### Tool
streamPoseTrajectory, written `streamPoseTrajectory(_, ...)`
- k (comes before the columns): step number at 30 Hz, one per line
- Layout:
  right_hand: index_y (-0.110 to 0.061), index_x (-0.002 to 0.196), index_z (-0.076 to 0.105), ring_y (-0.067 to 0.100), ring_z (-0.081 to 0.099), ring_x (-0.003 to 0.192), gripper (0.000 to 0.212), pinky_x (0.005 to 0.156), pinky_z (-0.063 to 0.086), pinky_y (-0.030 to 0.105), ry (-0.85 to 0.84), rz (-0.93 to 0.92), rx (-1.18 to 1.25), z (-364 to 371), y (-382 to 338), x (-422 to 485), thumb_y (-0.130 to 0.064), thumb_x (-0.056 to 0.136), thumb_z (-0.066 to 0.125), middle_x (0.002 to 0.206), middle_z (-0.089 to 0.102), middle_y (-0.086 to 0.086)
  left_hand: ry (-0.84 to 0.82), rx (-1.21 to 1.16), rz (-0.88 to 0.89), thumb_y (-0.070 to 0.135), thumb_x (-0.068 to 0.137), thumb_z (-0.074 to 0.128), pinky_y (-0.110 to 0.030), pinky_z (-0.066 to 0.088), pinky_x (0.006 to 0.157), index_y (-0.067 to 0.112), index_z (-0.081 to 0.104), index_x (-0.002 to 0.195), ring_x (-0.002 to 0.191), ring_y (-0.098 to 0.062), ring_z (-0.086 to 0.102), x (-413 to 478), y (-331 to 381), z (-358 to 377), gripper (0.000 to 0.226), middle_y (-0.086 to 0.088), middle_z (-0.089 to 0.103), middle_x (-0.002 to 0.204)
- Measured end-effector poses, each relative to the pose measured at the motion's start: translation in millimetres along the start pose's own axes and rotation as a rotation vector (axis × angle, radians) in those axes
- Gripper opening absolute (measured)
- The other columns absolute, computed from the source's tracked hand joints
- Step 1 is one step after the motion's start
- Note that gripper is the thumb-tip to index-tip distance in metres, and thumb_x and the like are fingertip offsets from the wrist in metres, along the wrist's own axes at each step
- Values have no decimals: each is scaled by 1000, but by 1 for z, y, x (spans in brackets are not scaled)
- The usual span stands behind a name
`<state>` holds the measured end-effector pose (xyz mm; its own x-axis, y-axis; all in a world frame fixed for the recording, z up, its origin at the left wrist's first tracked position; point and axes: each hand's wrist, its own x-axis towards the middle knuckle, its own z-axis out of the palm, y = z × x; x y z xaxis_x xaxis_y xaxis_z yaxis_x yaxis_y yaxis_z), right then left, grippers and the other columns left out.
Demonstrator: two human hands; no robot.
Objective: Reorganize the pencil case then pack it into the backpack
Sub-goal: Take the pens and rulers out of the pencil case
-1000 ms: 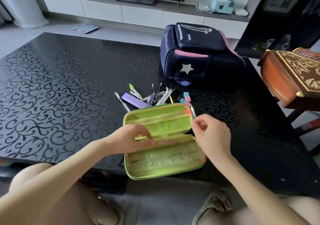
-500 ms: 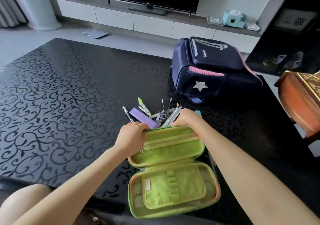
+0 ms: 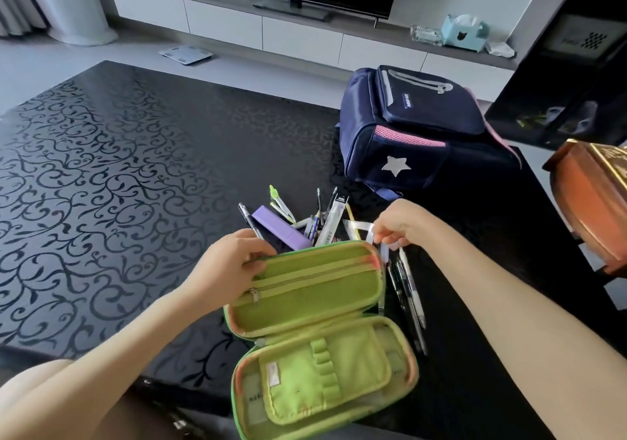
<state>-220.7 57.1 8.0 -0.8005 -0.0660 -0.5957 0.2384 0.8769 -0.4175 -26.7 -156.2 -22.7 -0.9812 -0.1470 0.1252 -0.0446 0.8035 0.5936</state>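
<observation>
Case [image 3: 315, 324] lies open on the near edge of the table [image 3: 118, 175], green lining up. Far half has a zipped mesh pocket; near half has a flap with elastic loops. The near half overhangs the table edge toward my lap.

My left hand [image 3: 230, 266] is clamped on the far-left rim of the case, thumb on the inside edge, fingers curled over the outside. My right hand [image 3: 400, 224] is at the far-right corner of the case, fingers pinched shut on a thin clear strip [image 3: 358, 227]. I cannot tell what the strip is.

Loose pile [image 3: 305, 219] sits just beyond the far rim of the case, touching or nearly touching it. In it: a purple box [image 3: 281, 227] lying flat, a dark pen [image 3: 249, 219] to its left, a green-tipped pen [image 3: 280, 203] behind it, and a clear packet [image 3: 334, 217] standing aslant among thin pens. More pens [image 3: 409, 293] lie along the right side of the case, under my right wrist, pointing toward me.

Backpack [image 3: 417, 137] lies on the far right of the table, behind the pile and apart from it. Navy, pink mesh trim, silver star facing me. Its front pocket looks zipped; I cannot tell about the main compartment.

A carved wooden piece [image 3: 590, 202] shows at the right edge of the view.
</observation>
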Motion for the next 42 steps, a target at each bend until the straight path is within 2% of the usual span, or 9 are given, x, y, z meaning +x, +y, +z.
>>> streamPoseTrajectory(7,-1,75,62,10,48,46,9,42,33,19,307,-78,308,-5,25,-3,-5,82,58,63,60,7,74,8,-77,0,78,68,-24,38,66,17,73,90,70,-8,53,-16,-24,-44,22,3,56,80)
streamPoseTrajectory(12,-15,72,71,9,60,60,13,48,47,11,275,-556,555,-3,48,-59,-10,82,64,65,67,2,125,29,-169,0,78,68,-33,43,77,16,72,91,80,-23,58,-17,-47,-57,21,-4,62,89)
streamPoseTrajectory(17,-21,79,76,-2,61,65,8,76,44,9,198,-902,155,40,69,-117,-19,82,69,66,69,-17,113,91,-195,1,80,65,-36,45,80,12,71,96,85,-25,58,-15,-56,-45,21,-10,65,99)
streamPoseTrajectory(23,-6,77,72,21,60,65,7,60,50,32,404,-1518,-311,106,86,-142,-9,83,68,70,67,3,155,159,-238,6,81,64,-33,39,83,15,69,102,97,-30,56,-14,-51,-34,24,-11,62,105)
streamPoseTrajectory(27,-5,77,71,22,59,63,8,55,49,34,548,-1544,-318,124,86,-142,-6,83,67,69,66,4,182,278,0,24,72,77,-37,39,86,18,70,99,97,-32,54,-34,-30,-35,29,-8,64,102)
streamPoseTrajectory(30,-5,78,71,19,60,66,7,57,50,32,588,-1529,-229,119,88,-142,-9,83,69,71,67,3,-154,348,247,59,66,69,-31,40,83,32,67,97,96,-19,54,-65,-16,-27,41,7,63,103)
streamPoseTrajectory(33,-4,79,73,18,62,67,8,60,51,31,549,-1526,-168,112,91,-144,-10,83,69,72,69,3,-428,523,209,75,63,55,-29,34,94,44,49,119,113,-12,37,-88,-17,-12,64,15,45,124)
streamPoseTrajectory(38,-4,78,73,18,61,66,7,61,50,30,530,-1547,-112,115,98,-156,-7,83,69,71,68,3,-388,528,279,61,77,52,-31,42,94,32,44,130,116,-15,43,-95,-15,-9,61,8,46,130)
streamPoseTrajectory(42,-5,77,72,21,59,63,6,56,47,33,600,-1617,-220,129,102,-166,-6,82,68,70,66,3,-282,197,189,31,90,51,-35,53,76,15,58,115,88,-21,63,-93,-17,-26,30,-2,66,103)
